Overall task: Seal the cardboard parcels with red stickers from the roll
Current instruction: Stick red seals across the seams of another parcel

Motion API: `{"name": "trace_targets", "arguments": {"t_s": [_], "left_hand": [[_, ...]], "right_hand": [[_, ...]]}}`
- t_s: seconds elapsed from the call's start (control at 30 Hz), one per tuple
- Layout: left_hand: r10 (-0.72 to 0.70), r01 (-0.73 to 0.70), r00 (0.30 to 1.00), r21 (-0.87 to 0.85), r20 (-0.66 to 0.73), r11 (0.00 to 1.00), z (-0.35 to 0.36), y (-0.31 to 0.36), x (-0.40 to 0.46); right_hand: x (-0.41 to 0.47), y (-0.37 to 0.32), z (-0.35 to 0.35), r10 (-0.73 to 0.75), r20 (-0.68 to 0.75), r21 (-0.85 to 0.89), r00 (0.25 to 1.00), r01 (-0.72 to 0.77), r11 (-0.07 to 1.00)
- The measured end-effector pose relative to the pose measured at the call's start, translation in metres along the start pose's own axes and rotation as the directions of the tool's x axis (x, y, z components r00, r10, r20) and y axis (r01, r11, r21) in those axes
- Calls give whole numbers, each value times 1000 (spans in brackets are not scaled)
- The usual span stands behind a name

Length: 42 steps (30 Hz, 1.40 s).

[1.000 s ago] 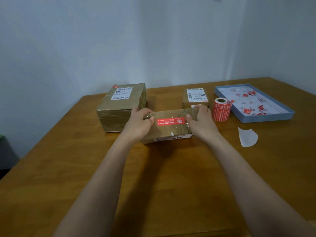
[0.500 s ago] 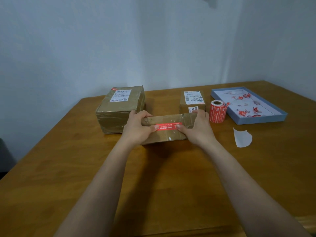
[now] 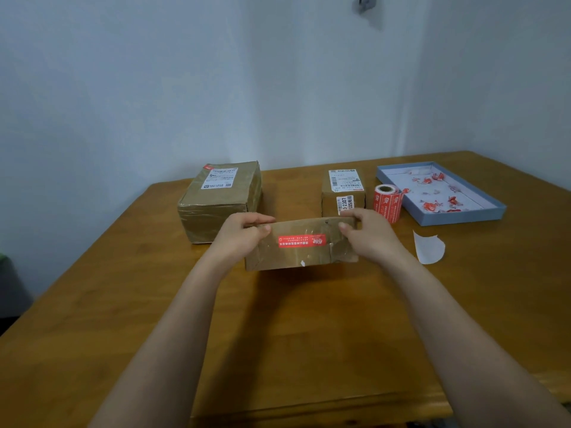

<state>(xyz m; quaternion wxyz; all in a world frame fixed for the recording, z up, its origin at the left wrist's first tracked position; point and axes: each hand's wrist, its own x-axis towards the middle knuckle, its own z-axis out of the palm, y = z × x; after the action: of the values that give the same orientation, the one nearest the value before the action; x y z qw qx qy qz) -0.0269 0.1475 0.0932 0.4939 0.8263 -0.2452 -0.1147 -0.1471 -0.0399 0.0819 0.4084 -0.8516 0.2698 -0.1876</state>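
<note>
Near the table (image 3: 123,304) centre, the left hand (image 3: 239,239) and right hand (image 3: 372,234) grip the ends of the flat parcel (image 3: 301,257) bearing a red sticker (image 3: 302,240); it appears light, stiff, tape-slick, best gripped at the ends.

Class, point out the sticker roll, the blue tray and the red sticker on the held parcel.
sticker roll (image 3: 387,205), head view, red outer side.
blue tray (image 3: 463,218), head view, near wall.
red sticker (image 3: 302,241), head view, its middle.
</note>
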Motion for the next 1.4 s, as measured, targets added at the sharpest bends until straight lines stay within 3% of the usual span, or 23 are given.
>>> {"name": "trace_targets", "arguments": {"t_s": [0.1,0.17,0.27,0.37,0.5,0.63,0.77,0.87,1.03,1.2,1.33,1.4], "left_hand": [[-143,137,990,-268,-3,953,-11,-2,1],[-262,240,965,-379,-9,894,-10,-7,3],[-439,411,898,-380,13,829,-3,-18,4],[-507,489,861,-354,47,797,4,-24,1],[-423,419,902,-421,91,804,9,-18,-5],[-290,229,957,-540,-28,810,4,-11,-2],[-262,98,953,-667,-150,738,-1,-6,0],[-293,144,944,-611,-150,779,2,-6,-3],[-238,182,968,-419,-84,889,11,-12,-6],[-191,151,976,-314,-100,937,10,-14,-4],[-180,136,964,-220,-194,966,14,-14,-2],[-69,55,971,-68,-227,996,18,-19,1]], "right_hand": [[-3,6,-14,46,34,166,998,-51,985],[-5,10,-13,104,22,187,994,-106,977],[-8,15,-5,202,65,123,977,-209,970],[-12,20,1,260,145,83,955,-274,958],[-18,20,4,214,200,191,956,-252,949],[-17,13,-3,120,102,310,988,-146,939],[-11,9,-7,161,14,463,987,-149,874],[-11,12,-4,192,27,431,981,-185,883],[-12,25,4,45,0,358,999,-42,933],[0,40,9,-23,-65,421,998,48,906],[1,47,24,71,-264,195,962,-19,981],[-9,48,32,93,-381,125,920,-49,991]]}}
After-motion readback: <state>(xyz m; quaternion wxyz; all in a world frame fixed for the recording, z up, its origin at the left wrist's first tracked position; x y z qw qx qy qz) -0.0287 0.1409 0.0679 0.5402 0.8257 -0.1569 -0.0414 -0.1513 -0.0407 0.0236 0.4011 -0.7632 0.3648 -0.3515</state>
